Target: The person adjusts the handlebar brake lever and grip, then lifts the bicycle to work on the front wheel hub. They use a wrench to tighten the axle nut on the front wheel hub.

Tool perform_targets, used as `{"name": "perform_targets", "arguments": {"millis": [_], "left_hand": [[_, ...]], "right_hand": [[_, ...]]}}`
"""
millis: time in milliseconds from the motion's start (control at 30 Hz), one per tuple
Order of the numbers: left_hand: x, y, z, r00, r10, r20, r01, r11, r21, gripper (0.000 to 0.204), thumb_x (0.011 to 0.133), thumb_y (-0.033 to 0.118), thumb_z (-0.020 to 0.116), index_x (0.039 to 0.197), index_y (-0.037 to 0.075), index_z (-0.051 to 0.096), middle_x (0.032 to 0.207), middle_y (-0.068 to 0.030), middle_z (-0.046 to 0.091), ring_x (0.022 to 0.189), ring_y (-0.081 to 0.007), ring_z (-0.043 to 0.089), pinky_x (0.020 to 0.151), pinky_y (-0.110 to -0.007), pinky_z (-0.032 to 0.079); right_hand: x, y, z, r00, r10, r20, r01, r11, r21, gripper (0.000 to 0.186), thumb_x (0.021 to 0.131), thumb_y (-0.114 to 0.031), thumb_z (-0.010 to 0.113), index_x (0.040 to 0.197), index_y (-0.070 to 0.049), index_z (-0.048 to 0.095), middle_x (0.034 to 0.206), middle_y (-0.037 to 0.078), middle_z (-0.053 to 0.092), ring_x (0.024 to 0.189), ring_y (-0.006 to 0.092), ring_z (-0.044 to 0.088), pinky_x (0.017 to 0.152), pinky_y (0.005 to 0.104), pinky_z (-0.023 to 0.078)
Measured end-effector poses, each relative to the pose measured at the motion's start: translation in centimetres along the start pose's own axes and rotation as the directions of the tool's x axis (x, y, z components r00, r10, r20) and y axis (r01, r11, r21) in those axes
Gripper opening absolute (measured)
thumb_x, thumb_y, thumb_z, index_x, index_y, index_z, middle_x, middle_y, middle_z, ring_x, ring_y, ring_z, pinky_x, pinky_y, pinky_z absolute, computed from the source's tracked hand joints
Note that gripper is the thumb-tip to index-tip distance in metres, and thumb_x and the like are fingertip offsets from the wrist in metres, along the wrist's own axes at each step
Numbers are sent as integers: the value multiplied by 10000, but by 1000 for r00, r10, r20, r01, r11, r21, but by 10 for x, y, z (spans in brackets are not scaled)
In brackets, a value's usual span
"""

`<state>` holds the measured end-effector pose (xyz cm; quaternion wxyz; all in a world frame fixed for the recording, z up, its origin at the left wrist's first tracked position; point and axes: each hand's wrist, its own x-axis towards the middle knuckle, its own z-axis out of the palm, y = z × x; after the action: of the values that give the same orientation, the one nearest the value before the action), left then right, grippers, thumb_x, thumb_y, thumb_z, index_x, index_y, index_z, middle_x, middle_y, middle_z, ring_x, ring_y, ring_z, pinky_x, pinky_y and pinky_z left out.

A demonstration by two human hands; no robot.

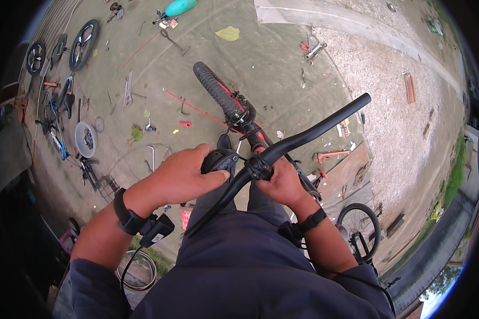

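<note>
I stand over a red-and-black bicycle, looking down. My left hand (182,175) is wrapped over the left end of the black handlebar (314,133), with its thumb on the black shifter and brake-lever unit (219,160). Under the bar, by the stem clamp (258,167), my right hand (283,183) grips the bike's frame or stem area; its fingers are hidden. The knobby front tyre (214,87) points away to the upper left. The right end of the bar is bare. Both wrists wear black straps with small devices.
Loose tools, rods and parts lie on the concrete around the front wheel. Spare wheels (82,45) and bike frames lie at the left. A second bicycle wheel (359,226) is at my right leg. A teal gas cylinder (180,7) lies at the top; gravel spreads to the right.
</note>
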<state>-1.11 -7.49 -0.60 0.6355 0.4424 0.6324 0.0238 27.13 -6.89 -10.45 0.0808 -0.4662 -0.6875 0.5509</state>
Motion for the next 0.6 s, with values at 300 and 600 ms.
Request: {"name": "perform_targets", "arguments": {"millis": [300,600], "left_hand": [[11,-7,-11,989,147,30,-149,981,121,552,881,369,765,1244,-10,594,909,-198,721,843,-404,716,759,-444,552],[45,-35,-21,837,547,1,-513,783,351,503,788,15,741,1274,72,624,1232,-156,653,1163,-402,619,993,-477,492]], "right_hand": [[2,-10,-2,999,-11,-43,12,1000,7,401,700,-46,732,1100,-57,699,1057,188,682,1029,400,670,915,450,544],[2,-8,-1,998,-31,-62,30,999,-23,440,685,-33,741,1123,-59,702,1077,181,685,1050,398,666,926,449,545]]}}
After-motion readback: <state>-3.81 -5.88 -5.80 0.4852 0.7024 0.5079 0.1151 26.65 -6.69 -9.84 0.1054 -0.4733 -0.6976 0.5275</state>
